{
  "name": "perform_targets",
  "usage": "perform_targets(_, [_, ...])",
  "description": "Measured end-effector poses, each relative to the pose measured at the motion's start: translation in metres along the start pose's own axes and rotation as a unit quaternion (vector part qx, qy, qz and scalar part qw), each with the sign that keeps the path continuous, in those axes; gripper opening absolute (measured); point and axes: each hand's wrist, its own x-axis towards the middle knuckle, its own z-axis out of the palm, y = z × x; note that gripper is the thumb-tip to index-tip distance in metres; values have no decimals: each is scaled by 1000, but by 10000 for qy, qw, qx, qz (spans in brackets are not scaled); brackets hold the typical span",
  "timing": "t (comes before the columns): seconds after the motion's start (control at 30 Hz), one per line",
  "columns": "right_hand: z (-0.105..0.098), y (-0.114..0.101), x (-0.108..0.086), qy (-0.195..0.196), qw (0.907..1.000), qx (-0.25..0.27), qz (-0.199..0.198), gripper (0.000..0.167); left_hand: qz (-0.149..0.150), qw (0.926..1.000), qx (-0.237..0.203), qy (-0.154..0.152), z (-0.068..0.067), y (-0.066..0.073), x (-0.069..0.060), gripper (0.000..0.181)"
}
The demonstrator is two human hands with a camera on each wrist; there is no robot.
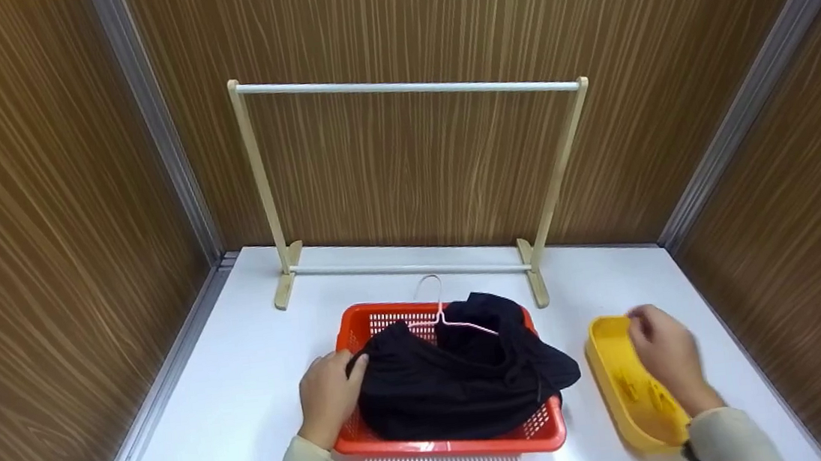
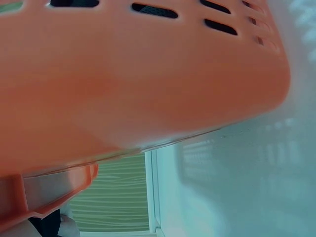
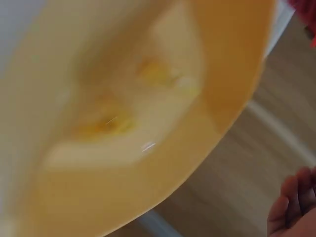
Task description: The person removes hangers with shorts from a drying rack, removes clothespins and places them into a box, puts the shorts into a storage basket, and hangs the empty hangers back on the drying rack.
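Note:
A black garment [image 1: 449, 392] lies bunched over a red basket [image 1: 447, 449], and a pale pink hanger [image 1: 465, 324] sits in its opening with the hook upward. At the basket's left side my left hand [image 1: 330, 392] pinches the garment's edge; in the left wrist view the fingers [image 2: 69, 227] meet black cloth [image 2: 48, 224] by the basket rim. My right hand [image 1: 667, 352] is above the yellow tray [image 1: 610, 384], blurred, fingers loosely bent, nothing seen in them. In the right wrist view its fingers [image 3: 290, 195] show at the lower right. Small yellow clips [image 1: 660, 396] lie in the tray.
Behind the basket stands a rack with wooden posts [image 1: 260, 177] and a white top bar [image 1: 404, 87]; its feet rest on the white table [image 1: 238, 398]. Wood-patterned panels [image 1: 405, 178] enclose the back and both sides.

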Motion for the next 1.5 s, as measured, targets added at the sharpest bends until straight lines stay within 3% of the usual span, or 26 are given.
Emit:
perform_targets(0.13, [25,-43,2,453,9916,398,-1147,16,-40,9999,4,-105,1,0,1,39])
perform_targets(0.23, [42,-67,1,111,9845,565,-1655,24,14,10000,7,-76,3,1,2,40])
perform_targets(0.4, [66,-87,-6,-640,9872,523,-1366,22,61,10000,13,-28,4,2,1,41])
perform_targets(0.53, [75,-89,-11,-812,9884,474,-1190,4,54,10000,-24,-52,6,3,-2,40])
perform_targets(0.63, [77,-90,-14,-895,9871,472,-1238,8,44,10000,-42,-52,7,4,-5,40])
perform_targets(0.77, [82,-93,-16,-725,9828,605,-1587,15,64,10000,-40,-46,8,5,-5,40])
perform_targets(0.9, [92,-97,-18,-296,9808,882,-1715,24,127,9999,-16,22,6,4,-5,39])
perform_targets(1.1, [107,-104,-32,33,9885,888,-1224,23,42,10000,67,-51,0,-2,-11,39])
perform_targets(1.27, [110,-110,-34,-143,9955,648,-683,25,23,9999,136,-40,-3,-5,-8,41])
perform_targets(1.5, [105,-110,-21,-331,9970,481,-517,39,-17,10000,30,25,0,-1,0,43])
